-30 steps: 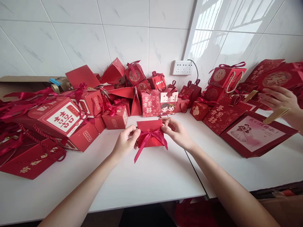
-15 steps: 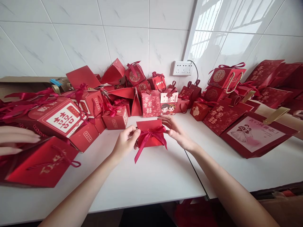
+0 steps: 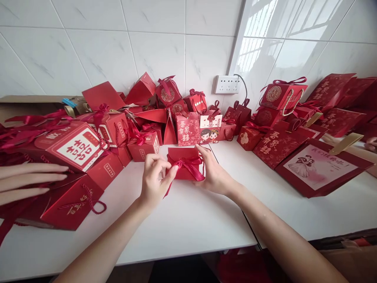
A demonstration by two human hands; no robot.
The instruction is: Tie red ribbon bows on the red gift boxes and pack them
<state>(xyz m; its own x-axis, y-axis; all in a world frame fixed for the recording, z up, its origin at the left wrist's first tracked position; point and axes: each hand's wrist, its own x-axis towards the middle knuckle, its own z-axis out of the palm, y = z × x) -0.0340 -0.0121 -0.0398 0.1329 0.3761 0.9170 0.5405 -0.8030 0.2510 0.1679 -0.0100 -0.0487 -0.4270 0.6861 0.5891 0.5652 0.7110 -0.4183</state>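
A small red box (image 3: 185,154) with a dark red ribbon bow (image 3: 191,167) on its front stands on the white table (image 3: 188,220) between my hands. My left hand (image 3: 156,177) pinches the ribbon at the bow's left side, thumb and forefinger together, other fingers curled. At the box's right side is my right hand (image 3: 213,169), thumb and fingers apart around the edge and gripping the box. Its lower fingers are partly hidden. One ribbon tail hangs below my left hand.
Red gift boxes (image 3: 143,147) and bags (image 3: 188,129) crowd the back and left. Another person's hand (image 3: 26,181) rests by a large red box (image 3: 73,200). Bags (image 3: 318,169) with gold clips stand right; a power strip (image 3: 227,84) is on the wall.
My left hand has moved from the box's left edge onto the ribbon, and the right has closed in on the box. At the left, the other person's hand and large box have shifted right.
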